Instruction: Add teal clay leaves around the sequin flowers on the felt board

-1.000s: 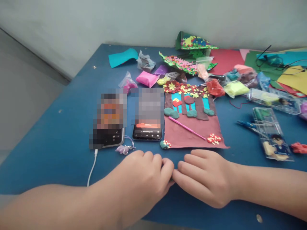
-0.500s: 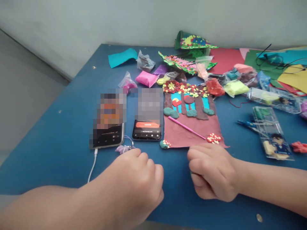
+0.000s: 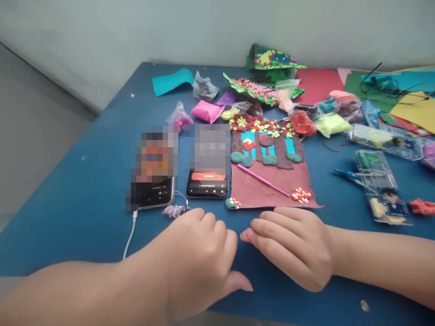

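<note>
My left hand (image 3: pixel 200 253) rests on the blue table (image 3: pixel 84 199) near its front edge. Its fingers are curled under and its thumb sticks out to the right; whatever is under the fingers is hidden. My right hand (image 3: pixel 292 249) lies just right of it, palm down, fingers stretched out together and pointing left, their tips close to the left knuckles. Just beyond both hands lies a brown clay picture (image 3: pixel 272 181) with trees, flowers and small mushrooms. A thin pink tool (image 3: pixel 263 180) lies across it. A green clay blob (image 3: pixel 233 203) sits at its near left corner.
Two phones (image 3: pixel 208 181) lie left of the picture, one (image 3: pixel 152 190) on a white cable (image 3: pixel 131 237) with a purple charm (image 3: pixel 173 211). Bags of coloured clay (image 3: pixel 207 111), coloured paper (image 3: pixel 319 86), other clay pictures (image 3: pixel 258 90) and clear plastic cases (image 3: pixel 384 190) crowd the back and right.
My right hand has gone from a fist to flat, outstretched fingers pointing left. My left thumb has come out to the side, and the two hands are close together again.
</note>
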Motion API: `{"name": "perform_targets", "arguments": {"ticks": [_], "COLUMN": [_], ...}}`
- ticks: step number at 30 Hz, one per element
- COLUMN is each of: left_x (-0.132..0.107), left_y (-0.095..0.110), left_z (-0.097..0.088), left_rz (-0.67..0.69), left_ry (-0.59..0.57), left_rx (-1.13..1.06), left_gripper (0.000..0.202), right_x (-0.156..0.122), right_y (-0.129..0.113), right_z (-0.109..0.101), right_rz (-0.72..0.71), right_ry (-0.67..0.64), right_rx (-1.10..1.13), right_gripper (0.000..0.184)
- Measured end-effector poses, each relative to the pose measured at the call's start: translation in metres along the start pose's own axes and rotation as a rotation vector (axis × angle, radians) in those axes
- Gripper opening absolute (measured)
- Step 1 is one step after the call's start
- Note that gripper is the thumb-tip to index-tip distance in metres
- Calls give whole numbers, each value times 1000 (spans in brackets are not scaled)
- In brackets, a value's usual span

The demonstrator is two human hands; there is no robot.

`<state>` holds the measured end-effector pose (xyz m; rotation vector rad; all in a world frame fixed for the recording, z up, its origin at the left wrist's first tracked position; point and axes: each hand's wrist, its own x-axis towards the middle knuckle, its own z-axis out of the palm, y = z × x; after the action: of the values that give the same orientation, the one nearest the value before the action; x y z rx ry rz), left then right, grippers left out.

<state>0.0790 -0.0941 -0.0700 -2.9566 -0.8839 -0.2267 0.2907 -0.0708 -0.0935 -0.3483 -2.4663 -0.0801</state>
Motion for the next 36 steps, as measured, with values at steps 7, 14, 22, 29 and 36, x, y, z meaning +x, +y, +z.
{"name": "perform_targets", "arguments": {"ticks": [7,14,22,29,36], "left_x": [1,1,7,7,7], "left_y": [-2,-2,-8,-11,-10], "left_z": [2,4,-5,-10,-13], "left_rz": [27,58,133,144,127], "left_ry": [29,102,39,73,216], "left_rx": [-15,-19,14,52,29], "left_gripper": [49,53,44,42,38], "right_x": [0,1,1,-4,-2], "right_y": [0,0,0,-6,-3], "right_z": [1,0,0,0,-3], "right_rz": [-16,-52,-80,-32,38], "right_ry": [-48,-20,6,96,32], "right_rx": [21,10,2,-23,63], "right_gripper": [36,34,31,28,31]}}
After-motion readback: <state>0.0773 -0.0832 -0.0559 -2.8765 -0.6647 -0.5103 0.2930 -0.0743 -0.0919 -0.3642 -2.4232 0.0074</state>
